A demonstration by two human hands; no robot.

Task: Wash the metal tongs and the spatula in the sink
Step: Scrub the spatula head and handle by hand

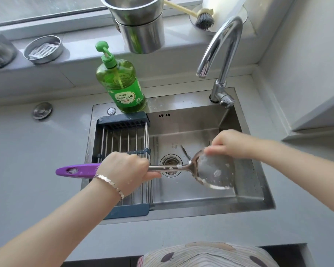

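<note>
In the head view, the only one, the step in hand looks like scrubbing the spatula (214, 171): its perforated metal head, flecked with suds, sits right of centre over the sink (245, 201), and its shaft runs left to a purple handle that sticks out past the sink's left edge. The left hand (125, 170), at centre left, is closed in a fist round the shaft where metal meets handle, holding it roughly level. The right hand (229, 144), just above the head at centre right, is bent down with fingertips touching the head's upper rim; whether it grips a cloth or sponge or rubs bare I cannot tell, since the fingers are blurred and curled under. The tap (220, 49) at upper right shows no stream that I can make out, so my guess is the next move calls for rinsing, which means turning the head under the spout and opening the water. A dark thin shape on the basin floor just left of the spatula head, near the drain (171, 163), may be the tongs or a reflection; I cannot tell, and no tongs show clearly anywhere. The rack (121, 139) fills the sink's left part, partly behind the left hand, with the soap bottle (121, 83) above it
</note>
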